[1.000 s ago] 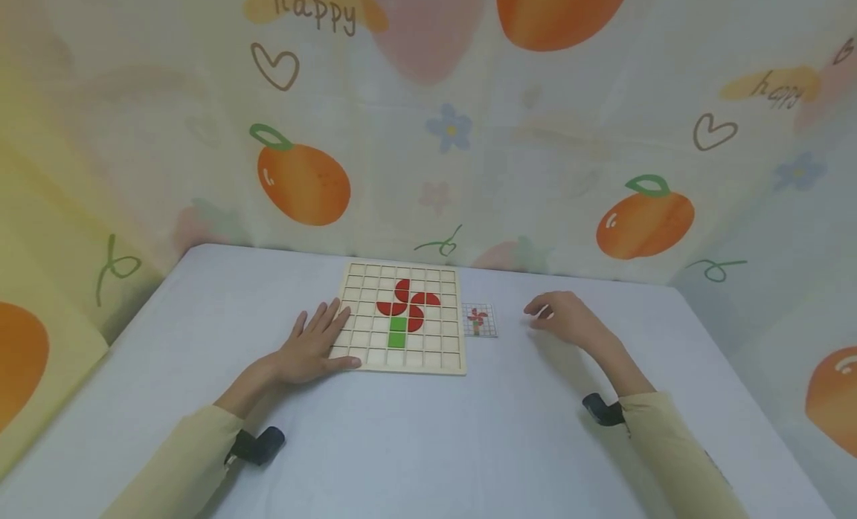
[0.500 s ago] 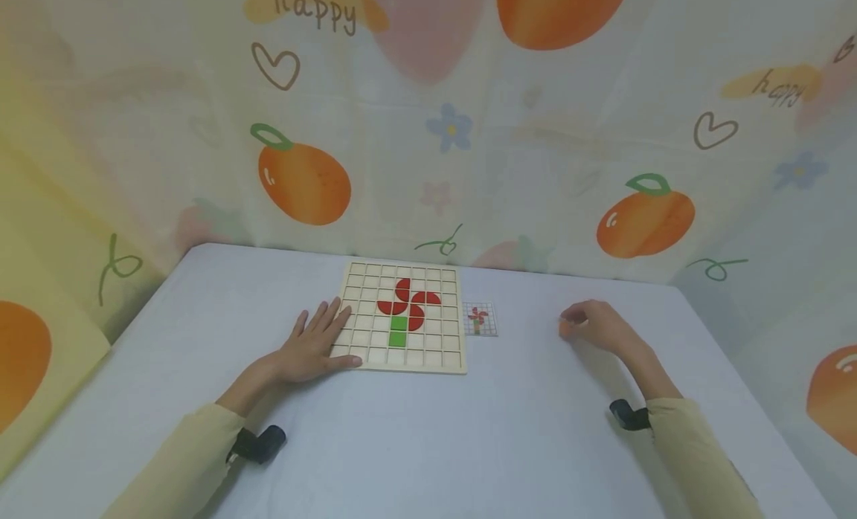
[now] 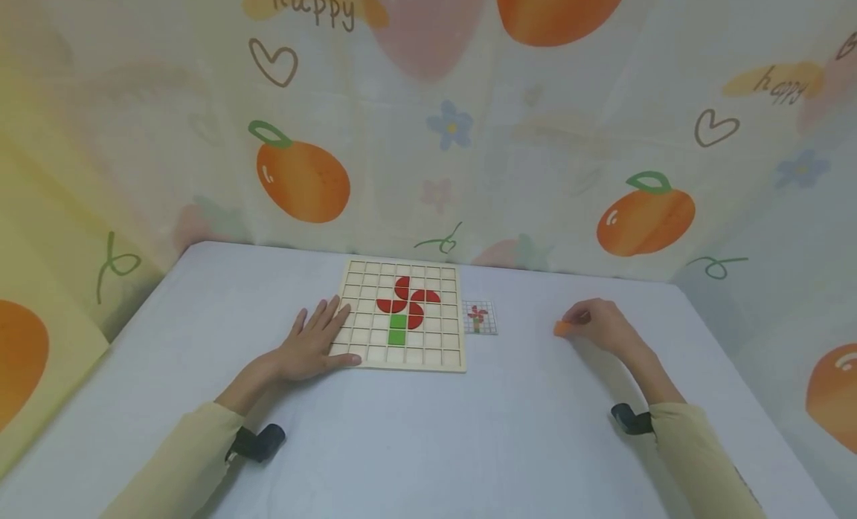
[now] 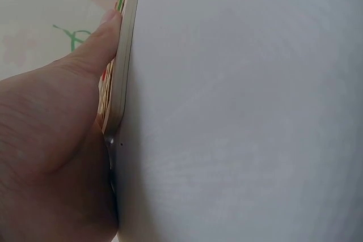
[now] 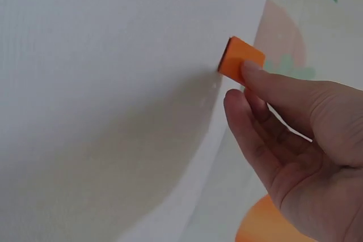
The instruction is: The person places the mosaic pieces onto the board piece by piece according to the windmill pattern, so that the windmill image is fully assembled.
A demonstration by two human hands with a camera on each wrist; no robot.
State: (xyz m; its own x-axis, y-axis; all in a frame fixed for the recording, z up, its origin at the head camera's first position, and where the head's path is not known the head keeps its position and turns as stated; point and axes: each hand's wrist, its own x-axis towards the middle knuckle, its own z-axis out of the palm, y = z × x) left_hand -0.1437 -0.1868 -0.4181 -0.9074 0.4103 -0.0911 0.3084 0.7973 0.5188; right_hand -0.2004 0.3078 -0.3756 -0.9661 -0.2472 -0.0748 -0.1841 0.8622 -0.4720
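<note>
My right hand pinches a small orange square tile between thumb and fingers, just over the white table to the right of the board. Flat, with fingers spread, my left hand rests on the left edge of a wooden grid board. In the board's cells lie several red curved pieces in a pinwheel shape, with two green square tiles below them. In the left wrist view the thumb lies along the board's rim.
A small pattern card, printed with a red pinwheel on a grid, lies against the board's right side. Behind the white table hangs a fruit-printed cloth. Dark wrist cameras sit at both sleeves.
My right hand has moved to the right, away from the card, and now holds the orange tile, which was not visible a second ago. The left hand and board have stayed in place.
</note>
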